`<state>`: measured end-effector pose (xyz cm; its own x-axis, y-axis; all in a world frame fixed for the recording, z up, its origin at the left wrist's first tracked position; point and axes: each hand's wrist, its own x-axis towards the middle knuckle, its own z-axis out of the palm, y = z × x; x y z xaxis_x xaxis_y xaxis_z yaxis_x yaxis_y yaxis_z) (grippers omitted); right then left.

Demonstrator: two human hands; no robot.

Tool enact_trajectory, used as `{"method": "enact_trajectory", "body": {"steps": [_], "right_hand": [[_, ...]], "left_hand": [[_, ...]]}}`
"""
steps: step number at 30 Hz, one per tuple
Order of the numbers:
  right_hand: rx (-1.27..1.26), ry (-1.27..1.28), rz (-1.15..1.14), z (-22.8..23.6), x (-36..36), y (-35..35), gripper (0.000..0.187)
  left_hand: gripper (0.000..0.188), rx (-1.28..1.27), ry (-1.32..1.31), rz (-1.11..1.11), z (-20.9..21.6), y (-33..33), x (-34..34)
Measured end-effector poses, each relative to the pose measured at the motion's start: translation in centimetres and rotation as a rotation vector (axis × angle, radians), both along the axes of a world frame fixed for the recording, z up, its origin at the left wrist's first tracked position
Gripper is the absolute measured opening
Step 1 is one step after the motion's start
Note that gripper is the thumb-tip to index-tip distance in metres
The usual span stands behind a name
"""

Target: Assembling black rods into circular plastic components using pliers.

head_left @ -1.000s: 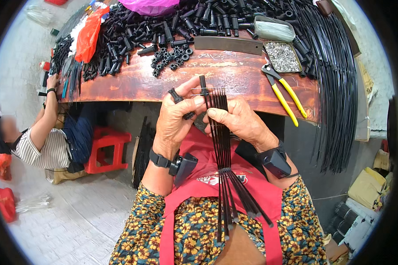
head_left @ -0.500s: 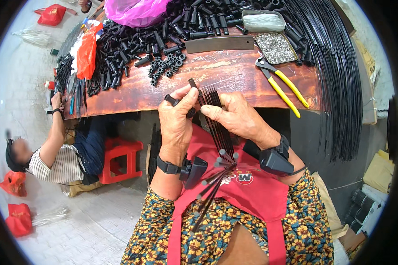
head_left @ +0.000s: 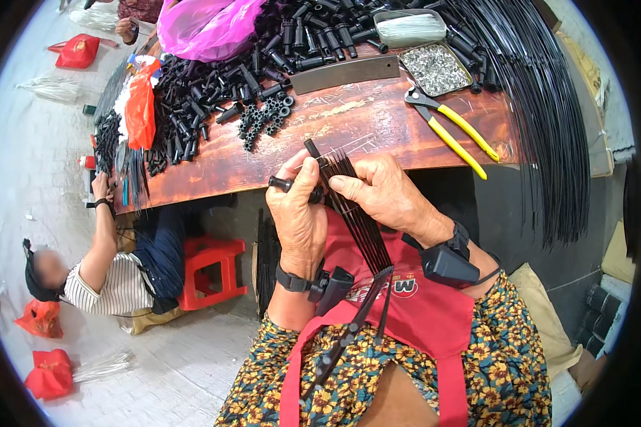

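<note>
Far left of the frame, low down: red bag (head_left: 50, 373) on pale floor (head_left: 171, 356). Above and right of it, co-worker in striped shirt (head_left: 121, 285), arm stretched up to the bench (head_left: 221, 160). Upper left: orange-red plastic bag (head_left: 142, 107) on the bench, then purple plastic bag (head_left: 206, 28) near the top edge. Below bench edge, left of centre: red stool (head_left: 214, 274).

Next rightward, cluster of black rings (head_left: 263, 117), lying in front of heap of black tubes (head_left: 292, 43).

Centre: left hand (head_left: 299, 203), grip curled close round black flanged tube (head_left: 281, 183), with thumb and fingertips brought together at the foot of short black stem (head_left: 311, 147). Behind, flat on the wood, long metal strip (head_left: 345, 75).

Just right of the stem: bundle of black rods (head_left: 363, 231), slanting from fanned tips at centre down to a gathered joint over red apron (head_left: 434, 320), loose ends hanging toward lower centre. Right hand (head_left: 392, 196) alongside, grip pinched on the upper rods, thumb across the front.

Upper right: clear tub (head_left: 409, 28); just below, tray of small metal pieces (head_left: 434, 69); below that, yellow-handled pliers (head_left: 459, 132). Farther right, long black rods (head_left: 548, 128), draped over the bench edge.
</note>
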<state>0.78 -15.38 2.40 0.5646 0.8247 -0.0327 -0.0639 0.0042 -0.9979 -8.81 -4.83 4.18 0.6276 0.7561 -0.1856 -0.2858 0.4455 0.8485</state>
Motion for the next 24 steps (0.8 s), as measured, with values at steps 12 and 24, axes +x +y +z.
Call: {"method": "enact_trajectory", "body": {"steps": [12, 24], "right_hand": [[-0.066, 0.271, 0.111, 0.6, 0.8, -0.3, 0.025], [-0.029, 0.391, 0.162, -0.1, 1.3, -0.7, 0.026]], "left_hand": [[0.018, -0.042, -0.026, -0.013, -0.4, 0.3, -0.5], [0.023, -0.088, -0.141, -0.187, -1.7, 1.0, -0.5]]}}
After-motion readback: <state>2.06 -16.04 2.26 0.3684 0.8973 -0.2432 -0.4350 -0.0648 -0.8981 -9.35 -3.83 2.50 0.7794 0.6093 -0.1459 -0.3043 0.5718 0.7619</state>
